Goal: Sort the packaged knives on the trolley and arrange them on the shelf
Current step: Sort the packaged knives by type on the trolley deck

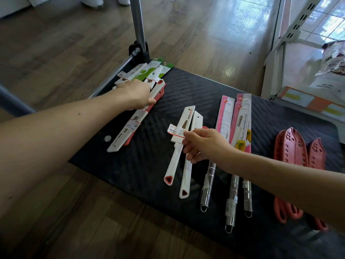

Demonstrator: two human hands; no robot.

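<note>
On the black trolley deck [155, 154] lie groups of packaged knives. My left hand [135, 94] reaches to the far left pile and grips a white-sheathed knife [128, 128] lying on a red one. Behind it are green-carded knives [149, 71]. My right hand [203, 144] pinches two white knives with red-tipped handles [179, 165] in the middle of the deck. To their right lie three steel-handled knives in pink card sleeves [240, 124]. At the far right sit pink perforated knife sheaths [291, 148] with red handles.
The trolley's metal handle post [138, 25] rises at the back left. A white shelf upright [291, 30] and shelf boards with boxes and bagged goods [317, 98] stand at the right. Wooden floor surrounds the trolley.
</note>
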